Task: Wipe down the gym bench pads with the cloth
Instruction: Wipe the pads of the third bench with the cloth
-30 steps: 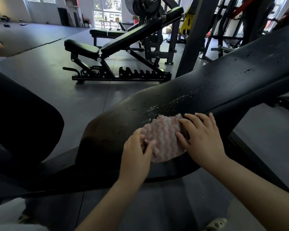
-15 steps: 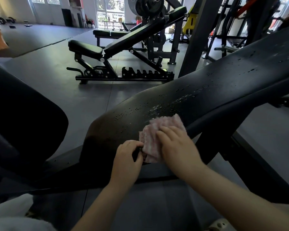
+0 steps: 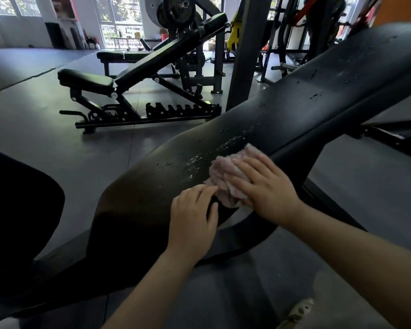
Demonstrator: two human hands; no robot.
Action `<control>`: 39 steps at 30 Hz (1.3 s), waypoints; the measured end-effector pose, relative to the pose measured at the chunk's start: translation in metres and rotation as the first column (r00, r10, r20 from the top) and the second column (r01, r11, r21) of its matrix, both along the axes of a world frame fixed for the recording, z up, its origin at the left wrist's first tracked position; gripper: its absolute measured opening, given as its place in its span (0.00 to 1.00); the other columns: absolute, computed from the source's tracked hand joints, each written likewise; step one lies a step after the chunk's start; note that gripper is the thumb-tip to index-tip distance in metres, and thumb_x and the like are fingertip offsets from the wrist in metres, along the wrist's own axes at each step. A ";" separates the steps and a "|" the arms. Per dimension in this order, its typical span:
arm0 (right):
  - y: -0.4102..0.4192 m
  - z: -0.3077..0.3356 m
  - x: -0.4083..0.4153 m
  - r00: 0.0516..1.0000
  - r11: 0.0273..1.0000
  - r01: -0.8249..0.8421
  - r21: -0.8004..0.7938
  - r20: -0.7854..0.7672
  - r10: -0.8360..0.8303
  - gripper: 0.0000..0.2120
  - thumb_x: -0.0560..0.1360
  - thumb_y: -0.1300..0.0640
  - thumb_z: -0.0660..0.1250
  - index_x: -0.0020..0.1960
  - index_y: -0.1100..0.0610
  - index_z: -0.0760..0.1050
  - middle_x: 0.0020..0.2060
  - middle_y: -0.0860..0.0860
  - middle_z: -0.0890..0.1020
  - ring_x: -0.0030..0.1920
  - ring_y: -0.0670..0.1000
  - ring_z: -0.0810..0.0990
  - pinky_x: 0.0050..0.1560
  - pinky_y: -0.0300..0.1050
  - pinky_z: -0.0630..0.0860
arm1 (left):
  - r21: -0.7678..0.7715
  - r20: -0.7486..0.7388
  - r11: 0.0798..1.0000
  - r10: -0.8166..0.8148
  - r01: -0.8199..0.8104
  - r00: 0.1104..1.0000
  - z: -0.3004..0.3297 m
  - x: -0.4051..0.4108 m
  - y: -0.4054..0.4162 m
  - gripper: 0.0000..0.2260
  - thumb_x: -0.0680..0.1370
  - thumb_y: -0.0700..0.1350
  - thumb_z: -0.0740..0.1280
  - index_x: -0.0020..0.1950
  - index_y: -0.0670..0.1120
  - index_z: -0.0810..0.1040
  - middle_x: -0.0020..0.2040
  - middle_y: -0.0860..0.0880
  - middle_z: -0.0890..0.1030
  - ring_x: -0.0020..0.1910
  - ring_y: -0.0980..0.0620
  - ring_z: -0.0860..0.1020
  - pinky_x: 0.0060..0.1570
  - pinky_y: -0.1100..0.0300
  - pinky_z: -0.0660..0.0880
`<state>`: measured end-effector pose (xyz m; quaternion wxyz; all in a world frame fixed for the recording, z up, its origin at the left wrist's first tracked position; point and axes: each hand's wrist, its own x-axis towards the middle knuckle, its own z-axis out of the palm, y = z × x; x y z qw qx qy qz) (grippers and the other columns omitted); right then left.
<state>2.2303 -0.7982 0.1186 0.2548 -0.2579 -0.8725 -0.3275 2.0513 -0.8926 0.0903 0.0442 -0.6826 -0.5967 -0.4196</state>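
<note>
Pressing the cloth (image 3: 226,173) flat-fingered, the right hand (image 3: 265,186) and loosely curled left hand (image 3: 193,214) rest on the up-right-slanting pad (image 3: 294,115).

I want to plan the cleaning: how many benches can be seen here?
3. The near bench pad under the cloth; an incline bench on the floor behind it; a flat bench farther back. Others may be hidden behind the machines.

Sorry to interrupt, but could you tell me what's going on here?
A person is wiping an inclined bench pad in a gym. The right hand presses a pink cloth flat on the pad; the left hand rests at the pad's edge beside it. Droplets remain beyond the cloth.
</note>
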 end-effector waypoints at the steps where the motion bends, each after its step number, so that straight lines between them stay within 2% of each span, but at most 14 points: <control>1: 0.011 0.011 0.016 0.999 0.999 0.024 0.028 -0.040 -0.023 0.18 0.81 0.50 0.55 0.62 0.56 0.77 0.62 0.59 0.78 0.63 0.59 0.73 0.68 0.59 0.64 | 0.004 -0.046 1.000 -0.015 0.015 0.999 0.000 0.003 0.002 0.16 0.74 0.48 0.58 0.57 0.46 0.79 0.53 0.49 0.79 0.50 0.50 0.75 0.50 0.55 0.69; 4: 0.041 0.038 0.066 0.959 0.978 0.198 0.058 -0.217 -0.182 0.17 0.82 0.52 0.55 0.61 0.59 0.77 0.60 0.62 0.79 0.61 0.62 0.74 0.66 0.61 0.65 | 0.002 -0.106 1.000 -0.025 0.025 0.994 0.000 0.005 0.006 0.16 0.74 0.48 0.58 0.56 0.47 0.80 0.52 0.51 0.78 0.50 0.50 0.76 0.51 0.55 0.69; 8: 0.040 0.052 0.065 0.850 0.933 0.339 -0.122 -0.386 -0.359 0.23 0.82 0.48 0.49 0.58 0.57 0.80 0.62 0.60 0.77 0.63 0.64 0.71 0.70 0.64 0.58 | 0.020 -0.115 1.000 -0.016 0.019 0.993 0.006 0.010 0.011 0.14 0.73 0.48 0.58 0.53 0.48 0.80 0.51 0.51 0.79 0.49 0.50 0.77 0.53 0.59 0.64; 10: 0.026 0.040 0.033 0.872 0.944 0.313 -0.106 -0.363 -0.329 0.21 0.81 0.48 0.52 0.57 0.55 0.81 0.64 0.57 0.77 0.64 0.63 0.70 0.70 0.66 0.55 | 0.032 -0.114 0.999 -0.024 0.028 0.993 0.014 0.018 0.018 0.14 0.73 0.48 0.59 0.52 0.48 0.80 0.50 0.51 0.79 0.48 0.50 0.77 0.51 0.59 0.63; 13: 0.006 0.013 0.001 0.960 0.977 0.172 -0.126 -0.200 -0.195 0.19 0.80 0.48 0.54 0.62 0.52 0.78 0.67 0.54 0.74 0.67 0.60 0.70 0.69 0.66 0.57 | 0.035 -0.109 0.999 -0.031 0.035 0.994 0.030 0.032 0.030 0.10 0.72 0.47 0.58 0.47 0.49 0.77 0.47 0.52 0.79 0.45 0.50 0.76 0.47 0.60 0.63; 17: 0.029 0.027 0.044 0.992 0.990 0.124 -0.064 -0.010 -0.125 0.19 0.81 0.50 0.55 0.65 0.55 0.76 0.65 0.58 0.75 0.67 0.59 0.72 0.69 0.62 0.62 | 0.030 -0.128 0.997 -0.068 0.072 0.989 0.048 0.049 0.046 0.11 0.73 0.47 0.57 0.49 0.49 0.77 0.48 0.52 0.79 0.46 0.50 0.77 0.48 0.59 0.67; 21: 0.070 0.071 0.127 0.939 0.954 0.298 -0.020 -0.173 -0.296 0.19 0.81 0.52 0.52 0.64 0.60 0.74 0.63 0.62 0.76 0.66 0.61 0.70 0.69 0.62 0.61 | 0.006 -0.149 0.991 -0.131 0.133 0.980 0.069 0.074 0.067 0.13 0.71 0.45 0.62 0.55 0.47 0.78 0.51 0.51 0.79 0.49 0.50 0.78 0.49 0.57 0.69; 24: 0.077 0.100 0.168 0.822 0.885 0.444 -0.140 -0.331 -0.464 0.27 0.83 0.49 0.43 0.65 0.61 0.74 0.67 0.61 0.72 0.70 0.60 0.64 0.72 0.60 0.58 | -0.005 -0.162 0.980 -0.199 0.200 0.967 0.086 0.092 0.083 0.15 0.72 0.44 0.63 0.58 0.47 0.77 0.55 0.50 0.78 0.52 0.49 0.77 0.52 0.57 0.68; 27: 0.074 0.097 0.145 0.741 0.873 0.416 -0.254 -0.461 -0.488 0.25 0.81 0.45 0.46 0.66 0.56 0.74 0.73 0.59 0.65 0.75 0.61 0.54 0.73 0.62 0.51 | 0.015 -0.184 0.970 -0.235 0.242 0.954 0.103 0.113 0.098 0.15 0.73 0.45 0.62 0.60 0.47 0.76 0.57 0.50 0.77 0.54 0.49 0.76 0.53 0.57 0.69; 29: 0.065 0.085 0.127 0.823 0.916 0.358 -0.178 -0.404 -0.400 0.23 0.79 0.43 0.52 0.67 0.52 0.72 0.74 0.56 0.63 0.75 0.63 0.52 0.73 0.62 0.47 | 0.015 -0.207 0.965 -0.254 0.263 0.945 0.116 0.128 0.107 0.16 0.76 0.46 0.62 0.64 0.49 0.72 0.61 0.52 0.73 0.59 0.52 0.72 0.58 0.58 0.66; 32: 0.076 0.092 0.155 0.917 0.936 0.337 -0.104 -0.191 -0.351 0.23 0.81 0.47 0.52 0.72 0.54 0.66 0.73 0.56 0.64 0.75 0.61 0.54 0.73 0.62 0.54 | 0.035 -0.229 0.951 -0.290 0.306 0.929 0.128 0.148 0.121 0.20 0.78 0.50 0.61 0.70 0.52 0.65 0.68 0.55 0.67 0.65 0.56 0.66 0.63 0.64 0.60; 34: 0.094 0.110 0.188 0.861 0.883 0.450 -0.135 -0.198 -0.469 0.25 0.83 0.47 0.43 0.74 0.55 0.63 0.73 0.56 0.65 0.75 0.59 0.55 0.73 0.58 0.55 | 0.051 -0.229 0.938 -0.322 0.341 0.919 0.135 0.158 0.129 0.22 0.78 0.52 0.61 0.72 0.53 0.62 0.69 0.56 0.65 0.66 0.56 0.65 0.64 0.64 0.59; 36: 0.106 0.132 0.207 0.747 0.811 0.554 -0.189 -0.318 -0.584 0.28 0.82 0.46 0.36 0.74 0.55 0.62 0.73 0.58 0.65 0.75 0.58 0.55 0.74 0.54 0.50 | 0.043 -0.247 0.927 -0.352 0.373 0.903 0.142 0.166 0.136 0.23 0.79 0.54 0.60 0.73 0.54 0.60 0.70 0.57 0.63 0.67 0.58 0.63 0.65 0.65 0.58; 39: 0.109 0.148 0.194 0.614 0.745 0.555 -0.369 -0.423 -0.667 0.29 0.81 0.43 0.37 0.77 0.53 0.53 0.77 0.57 0.51 0.76 0.55 0.40 0.75 0.50 0.38 | 0.052 -0.280 0.920 -0.359 0.388 0.890 0.154 0.181 0.149 0.25 0.78 0.56 0.60 0.74 0.54 0.58 0.72 0.57 0.60 0.69 0.57 0.62 0.67 0.64 0.58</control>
